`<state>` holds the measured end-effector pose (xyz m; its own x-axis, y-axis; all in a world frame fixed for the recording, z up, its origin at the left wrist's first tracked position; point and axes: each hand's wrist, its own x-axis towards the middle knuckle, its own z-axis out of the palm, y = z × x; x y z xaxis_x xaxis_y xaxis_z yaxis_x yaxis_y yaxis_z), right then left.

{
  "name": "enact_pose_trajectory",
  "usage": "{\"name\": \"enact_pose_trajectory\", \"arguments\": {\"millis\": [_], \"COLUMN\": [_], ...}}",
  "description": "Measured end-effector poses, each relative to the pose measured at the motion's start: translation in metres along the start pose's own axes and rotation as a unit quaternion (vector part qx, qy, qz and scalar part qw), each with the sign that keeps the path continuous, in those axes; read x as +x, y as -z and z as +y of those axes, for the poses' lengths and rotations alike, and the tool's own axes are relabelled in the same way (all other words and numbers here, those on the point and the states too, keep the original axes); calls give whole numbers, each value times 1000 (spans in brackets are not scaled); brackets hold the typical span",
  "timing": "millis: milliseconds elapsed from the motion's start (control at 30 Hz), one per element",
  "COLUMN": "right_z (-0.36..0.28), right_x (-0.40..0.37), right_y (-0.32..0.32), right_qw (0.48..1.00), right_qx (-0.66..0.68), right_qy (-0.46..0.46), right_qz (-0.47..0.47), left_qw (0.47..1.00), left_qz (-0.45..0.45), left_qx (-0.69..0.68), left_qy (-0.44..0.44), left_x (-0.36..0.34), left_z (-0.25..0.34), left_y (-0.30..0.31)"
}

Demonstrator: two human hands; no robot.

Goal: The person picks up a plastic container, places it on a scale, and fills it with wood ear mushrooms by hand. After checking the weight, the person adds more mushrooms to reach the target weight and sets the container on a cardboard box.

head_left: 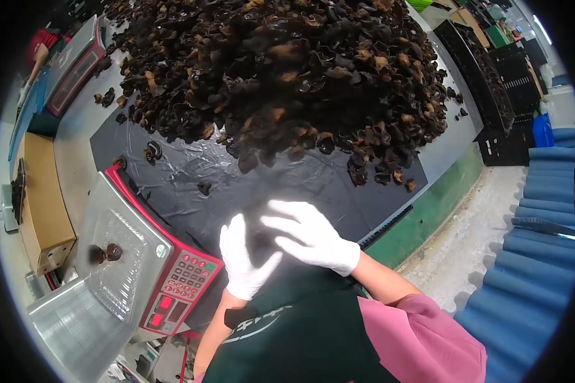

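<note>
My left hand [244, 260], in a white glove, is raised in front of the dark apron [300, 325] with its thumb and fingers apart. My right hand [312, 237], gloved the same way, faces it with fingers spread. Nothing I can make out is held in either; a dark blur lies between them. Beyond them, a large heap of black wood ear mushrooms [287, 83] covers the table's dark plastic sheet [191, 198]. To the left stands a red scale [188, 274]. A clear plastic tray [124, 262] sits on its plate, with a mushroom piece [113, 252] in view there.
Stacked clear trays [76, 332] stand at the lower left, near a cardboard box [45, 204]. A second scale [76, 70] is at the upper left, by another person's arm [37, 64]. Black crates [511, 83] and a blue curtain [524, 274] are on the right.
</note>
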<state>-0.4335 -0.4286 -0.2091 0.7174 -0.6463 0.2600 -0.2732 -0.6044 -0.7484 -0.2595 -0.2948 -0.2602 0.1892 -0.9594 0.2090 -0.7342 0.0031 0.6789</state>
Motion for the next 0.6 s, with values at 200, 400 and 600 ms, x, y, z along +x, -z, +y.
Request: {"name": "enact_pose_trajectory", "arguments": {"millis": [200,400,600], "right_z": [61,73,6], "right_x": [-33,-16,-9], "right_y": [53,34,25], "right_qw": [917,951,998], "right_qx": [-289,-166,-9], "right_qy": [-152,-148,-35], "right_qz": [230,216,44], "left_qw": [1000,1000,1000], "left_qz": [0,-1,-7], "left_qx": [6,4,-4], "left_qy": [-9,-3,6], "left_x": [4,4,3], "left_z": [2,4,4], "left_y": [2,3,3]}}
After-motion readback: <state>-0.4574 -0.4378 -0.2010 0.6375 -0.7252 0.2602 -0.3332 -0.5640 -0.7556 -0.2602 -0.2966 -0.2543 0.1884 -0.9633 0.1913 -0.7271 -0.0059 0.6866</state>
